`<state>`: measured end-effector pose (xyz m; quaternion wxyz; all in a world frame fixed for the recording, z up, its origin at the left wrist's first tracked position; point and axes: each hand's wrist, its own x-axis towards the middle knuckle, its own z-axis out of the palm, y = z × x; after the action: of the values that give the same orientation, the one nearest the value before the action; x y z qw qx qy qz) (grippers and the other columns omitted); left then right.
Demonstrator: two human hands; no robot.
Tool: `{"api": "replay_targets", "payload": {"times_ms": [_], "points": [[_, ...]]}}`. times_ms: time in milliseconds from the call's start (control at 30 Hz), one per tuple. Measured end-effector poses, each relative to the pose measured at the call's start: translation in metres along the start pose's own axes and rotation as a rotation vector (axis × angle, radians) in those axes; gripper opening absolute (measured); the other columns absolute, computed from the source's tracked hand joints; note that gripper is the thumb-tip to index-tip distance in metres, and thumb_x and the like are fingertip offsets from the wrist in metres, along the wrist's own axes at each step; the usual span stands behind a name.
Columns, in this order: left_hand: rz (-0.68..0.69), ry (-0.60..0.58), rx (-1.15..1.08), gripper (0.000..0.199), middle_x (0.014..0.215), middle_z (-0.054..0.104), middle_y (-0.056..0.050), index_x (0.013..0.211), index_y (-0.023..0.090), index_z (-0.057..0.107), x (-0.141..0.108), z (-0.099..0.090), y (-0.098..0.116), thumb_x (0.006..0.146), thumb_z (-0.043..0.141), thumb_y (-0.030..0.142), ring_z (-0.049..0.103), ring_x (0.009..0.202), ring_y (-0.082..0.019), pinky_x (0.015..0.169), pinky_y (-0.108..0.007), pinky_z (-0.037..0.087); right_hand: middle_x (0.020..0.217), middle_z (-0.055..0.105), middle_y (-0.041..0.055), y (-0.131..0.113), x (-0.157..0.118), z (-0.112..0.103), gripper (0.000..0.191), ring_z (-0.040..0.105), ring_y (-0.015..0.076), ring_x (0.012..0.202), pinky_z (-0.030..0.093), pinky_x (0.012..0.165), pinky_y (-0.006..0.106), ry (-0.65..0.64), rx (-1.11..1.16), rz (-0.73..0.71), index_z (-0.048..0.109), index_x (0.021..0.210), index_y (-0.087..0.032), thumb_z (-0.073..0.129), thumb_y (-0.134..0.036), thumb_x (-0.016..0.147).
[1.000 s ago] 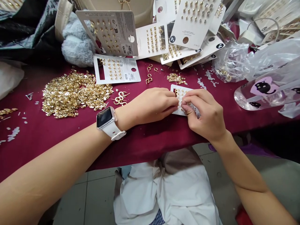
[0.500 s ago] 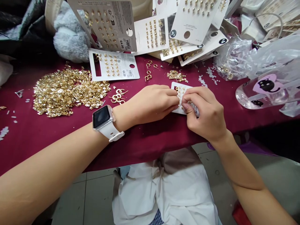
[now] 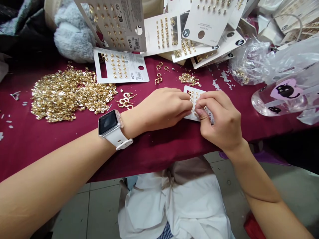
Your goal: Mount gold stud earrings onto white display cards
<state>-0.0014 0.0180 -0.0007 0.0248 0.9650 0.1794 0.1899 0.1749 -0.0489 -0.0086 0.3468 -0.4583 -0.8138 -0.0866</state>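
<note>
A white earring card (image 3: 195,89) with rows of small gold studs lies on the dark red cloth, partly covered by both hands. My left hand (image 3: 165,108), with a white-strapped watch at the wrist, has its fingers closed at the card's left edge. Over the card's right part, my right hand (image 3: 220,118) is closed in a pinch, thumb against the forefinger. Whatever sits between those fingertips is hidden. Just behind the card is a small heap of gold earring backs (image 3: 188,79). Several gold hoop earrings (image 3: 125,100) lie left of my left hand.
A large pile of gold earring backs (image 3: 67,94) covers the left of the table. Filled earring cards (image 3: 121,68) lie and lean along the back. On the right are crumpled plastic bags (image 3: 249,61) and a clear bottle (image 3: 274,103) with a cat sticker.
The view has shifted slightly. Both hands remain at the card in nearly the same pose, with the right fingers still pinched over it.
</note>
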Motion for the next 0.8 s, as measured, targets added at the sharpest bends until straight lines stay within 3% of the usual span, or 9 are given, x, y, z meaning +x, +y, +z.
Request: {"api": "replay_targets", "payload": {"times_ms": [800], "points": [[-0.031, -0.021, -0.028, 0.028, 0.081, 0.067, -0.004, 0.086, 0.017, 0.068, 0.0, -0.0017, 0.0002, 0.093, 0.043, 0.026, 0.062, 0.076, -0.015, 0.073, -0.029, 0.048, 0.083, 0.063, 0.005, -0.0001, -0.0003, -0.0012, 0.017, 0.064, 0.0206, 0.082, 0.053, 0.076, 0.034, -0.017, -0.001, 0.045, 0.054, 0.076, -0.022, 0.049, -0.008, 0.084]]}}
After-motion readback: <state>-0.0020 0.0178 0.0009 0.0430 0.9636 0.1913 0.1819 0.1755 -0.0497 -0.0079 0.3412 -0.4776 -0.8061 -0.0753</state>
